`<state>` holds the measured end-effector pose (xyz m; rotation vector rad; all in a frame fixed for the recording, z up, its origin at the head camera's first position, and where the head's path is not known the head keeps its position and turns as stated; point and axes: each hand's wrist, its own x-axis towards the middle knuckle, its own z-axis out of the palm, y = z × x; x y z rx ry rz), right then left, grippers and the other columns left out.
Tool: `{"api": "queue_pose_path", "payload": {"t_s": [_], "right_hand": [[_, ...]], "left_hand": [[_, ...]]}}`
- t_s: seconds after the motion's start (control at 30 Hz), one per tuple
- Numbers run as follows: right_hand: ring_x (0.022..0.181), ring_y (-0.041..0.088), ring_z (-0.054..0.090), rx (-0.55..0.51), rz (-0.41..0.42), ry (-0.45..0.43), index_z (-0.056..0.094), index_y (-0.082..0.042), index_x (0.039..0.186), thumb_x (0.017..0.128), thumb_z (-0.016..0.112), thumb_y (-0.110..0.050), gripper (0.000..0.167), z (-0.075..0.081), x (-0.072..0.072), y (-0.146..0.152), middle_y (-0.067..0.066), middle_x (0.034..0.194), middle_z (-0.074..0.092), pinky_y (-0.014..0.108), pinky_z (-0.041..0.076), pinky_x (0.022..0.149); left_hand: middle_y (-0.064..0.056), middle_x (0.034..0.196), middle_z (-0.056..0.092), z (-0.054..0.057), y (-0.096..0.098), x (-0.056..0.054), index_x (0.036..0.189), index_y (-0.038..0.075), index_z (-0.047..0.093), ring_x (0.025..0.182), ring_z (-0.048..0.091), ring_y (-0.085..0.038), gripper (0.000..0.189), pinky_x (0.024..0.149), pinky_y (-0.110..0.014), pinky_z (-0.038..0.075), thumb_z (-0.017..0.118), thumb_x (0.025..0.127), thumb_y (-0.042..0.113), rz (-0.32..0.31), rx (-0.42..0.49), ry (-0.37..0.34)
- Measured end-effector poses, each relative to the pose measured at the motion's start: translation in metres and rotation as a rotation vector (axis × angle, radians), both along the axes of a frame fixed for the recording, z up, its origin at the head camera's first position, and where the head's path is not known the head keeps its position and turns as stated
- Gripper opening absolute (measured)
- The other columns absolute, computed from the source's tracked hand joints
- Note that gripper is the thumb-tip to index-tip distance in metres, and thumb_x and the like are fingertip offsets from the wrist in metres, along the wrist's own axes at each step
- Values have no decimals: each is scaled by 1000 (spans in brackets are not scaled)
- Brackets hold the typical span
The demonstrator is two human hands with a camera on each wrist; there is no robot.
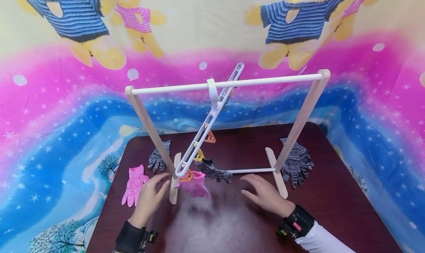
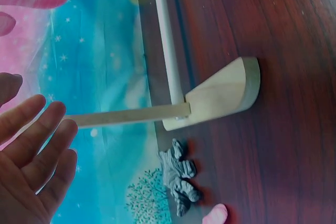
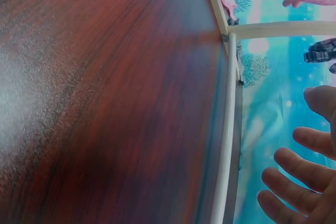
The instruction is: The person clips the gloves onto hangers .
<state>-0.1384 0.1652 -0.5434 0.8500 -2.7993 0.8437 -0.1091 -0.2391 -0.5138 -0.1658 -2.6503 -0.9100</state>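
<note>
My left hand [image 1: 151, 198] is held with relaxed fingers beside the left foot of a wooden rack, between a pink glove [image 1: 133, 184] on the table and the hanging things. My right hand [image 1: 265, 195], fingers loosely spread and holding nothing, is near the rack's right foot. From the rack's white top bar [image 1: 265, 82] a white clip hanger [image 1: 215, 110] hangs by its hook, slanting toward me. An orange clip at its near end bears a pink glove [image 1: 194, 186]; a yellow clip [image 1: 199, 155] bears a grey striped glove [image 1: 214, 170]. Another orange clip [image 1: 210, 136] hangs farther up.
A grey striped glove [image 1: 159, 157] lies behind the left post, and another grey glove [image 1: 296, 162] lies right of the right post [image 1: 300, 125]. A white lower bar [image 1: 252, 170] runs between the feet. A patterned cloth [image 1: 199, 31] surrounds the dark table [image 1: 225, 223].
</note>
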Motion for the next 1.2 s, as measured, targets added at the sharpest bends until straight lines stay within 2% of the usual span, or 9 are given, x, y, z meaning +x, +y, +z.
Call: {"api": "queue_pose_path", "payload": {"t_s": [0.17, 0.43, 0.57, 0.67, 0.8, 0.87, 1.07, 1.2], "right_hand": [[120, 20, 63, 17, 26, 4, 66, -13, 128, 93, 74, -29, 40, -1, 2, -4, 2, 127, 67, 42, 53, 98], [122, 21, 61, 39, 80, 30, 66, -14, 128, 92, 73, -30, 39, -5, 3, -14, 4, 129, 65, 44, 51, 100], [119, 22, 62, 29, 107, 81, 66, -13, 126, 90, 76, -27, 39, -7, 4, -20, 5, 125, 66, 45, 52, 98], [119, 22, 62, 35, 115, 82, 67, -12, 125, 89, 77, -26, 41, -8, 4, -24, 5, 125, 67, 44, 53, 98], [119, 19, 62, 54, 127, 64, 67, -14, 126, 89, 76, -28, 41, -10, 4, -30, 2, 125, 67, 41, 52, 99], [118, 18, 62, 63, 134, 66, 66, -15, 126, 89, 76, -29, 40, -11, 5, -33, 1, 124, 67, 41, 52, 99], [114, 19, 64, 75, 168, 128, 67, -11, 122, 88, 78, -30, 40, -17, 7, -43, 3, 120, 68, 41, 53, 96], [114, 19, 63, 90, 189, 93, 67, -10, 123, 90, 76, -32, 40, -19, 8, -50, 5, 120, 68, 41, 52, 98]], "left_hand": [[-16, 120, 73, -2, -9, 1, 122, 6, 71, 112, 69, -35, 29, 92, -55, 55, 72, 94, 16, 25, -13, -36], [-16, 121, 72, -6, -24, 4, 125, 6, 69, 109, 69, -36, 32, 90, -56, 56, 71, 95, 19, 73, -81, -82], [-17, 119, 72, -7, -30, 5, 124, 6, 69, 107, 70, -36, 32, 89, -56, 56, 72, 94, 18, 96, -95, -71], [-18, 116, 73, -8, -34, 5, 121, 5, 70, 99, 70, -35, 30, 84, -55, 56, 72, 94, 17, 105, -106, -31], [-21, 116, 73, -7, -41, 3, 119, 2, 70, 101, 69, -39, 29, 86, -57, 56, 71, 94, 17, 104, -104, -1], [-23, 117, 72, -7, -44, 1, 119, 1, 70, 109, 68, -41, 29, 91, -59, 54, 71, 94, 16, 100, -104, 1], [-24, 120, 71, -8, -52, -5, 122, 0, 69, 112, 67, -43, 32, 92, -61, 53, 69, 95, 18, 108, -115, -37], [-24, 122, 70, -10, -58, -9, 123, 0, 68, 113, 66, -44, 33, 91, -62, 53, 68, 96, 20, 124, -111, -76]]}}
